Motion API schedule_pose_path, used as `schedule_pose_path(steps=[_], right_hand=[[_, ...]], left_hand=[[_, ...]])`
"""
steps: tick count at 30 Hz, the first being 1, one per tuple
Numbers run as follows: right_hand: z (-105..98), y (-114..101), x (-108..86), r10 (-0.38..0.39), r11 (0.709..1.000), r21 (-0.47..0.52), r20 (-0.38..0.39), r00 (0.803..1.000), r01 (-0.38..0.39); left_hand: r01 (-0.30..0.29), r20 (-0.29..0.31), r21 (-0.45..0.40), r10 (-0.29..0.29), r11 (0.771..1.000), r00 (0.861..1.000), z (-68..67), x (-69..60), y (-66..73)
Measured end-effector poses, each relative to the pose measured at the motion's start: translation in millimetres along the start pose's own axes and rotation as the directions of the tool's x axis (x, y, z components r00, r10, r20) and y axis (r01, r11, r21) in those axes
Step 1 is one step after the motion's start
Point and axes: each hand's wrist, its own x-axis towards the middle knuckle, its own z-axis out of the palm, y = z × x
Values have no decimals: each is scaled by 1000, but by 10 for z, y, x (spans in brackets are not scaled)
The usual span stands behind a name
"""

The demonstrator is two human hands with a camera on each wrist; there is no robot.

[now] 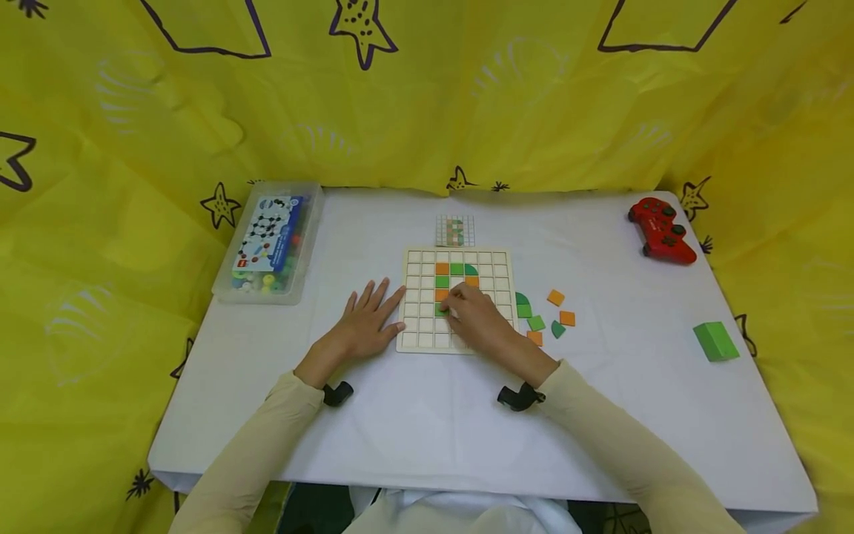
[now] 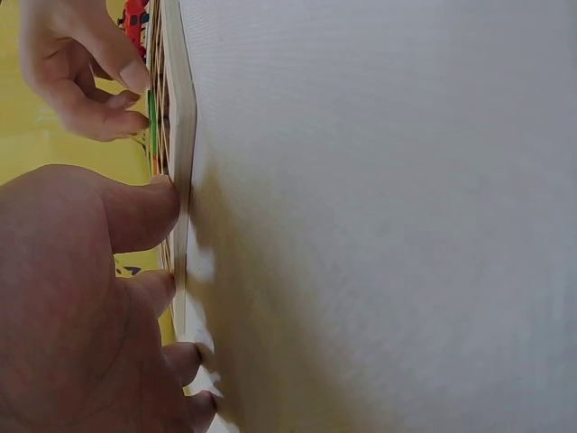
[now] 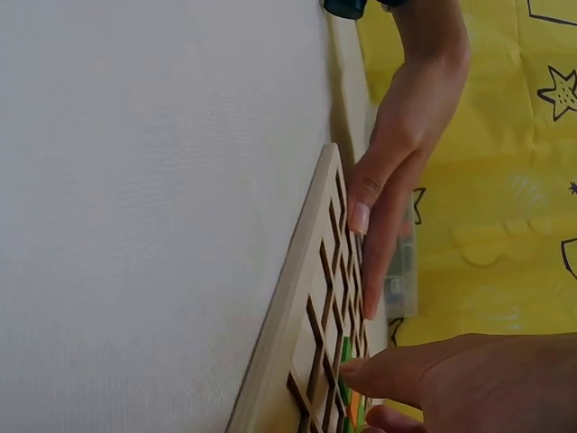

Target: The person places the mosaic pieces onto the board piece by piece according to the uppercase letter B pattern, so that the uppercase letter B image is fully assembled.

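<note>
A pale wooden grid board (image 1: 416, 326) lies flat on the table, with orange and green tiles in some cells. Over its middle, my right hand (image 1: 482, 320) has its thumb and fingertips curled at a green tile (image 1: 439, 309) in the left column of filled cells. That tile's edge shows beside the thumb in the right wrist view, and it seems pinched. My left hand (image 1: 365, 324) lies with fingers spread at the board's left edge, thumb and index touching the rim. Part of the filled area is hidden beneath my right hand.
Loose orange squares (image 1: 567, 319) and green pieces (image 1: 536, 323) lie right of the board. Behind it is a small printed pattern card (image 1: 455, 231). A lidded plastic box (image 1: 267, 245) stands far left; a red game controller (image 1: 663, 231) and green block (image 1: 716, 341) are at right.
</note>
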Motion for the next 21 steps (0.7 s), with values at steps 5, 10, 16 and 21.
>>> schedule_pose_path(steps=[5,10,16,21], right_hand=[[-154,158,-102,60,995,76,39,997,-63],[-411,525,-231,179,978,111,12,984,-179],[-725,953,-491,411,906,112,-14,911,-407],[-857,1148,-694,527,838,153,23,849,-524]], left_hand=[[4,8,4,-4,1000,1000,14,7,-12],[18,12,6,-18,1000,1000,5,12,-14],[11,12,-4,-11,1000,1000,11,15,-3],[20,16,-9,-20,1000,1000,-1,0,7]])
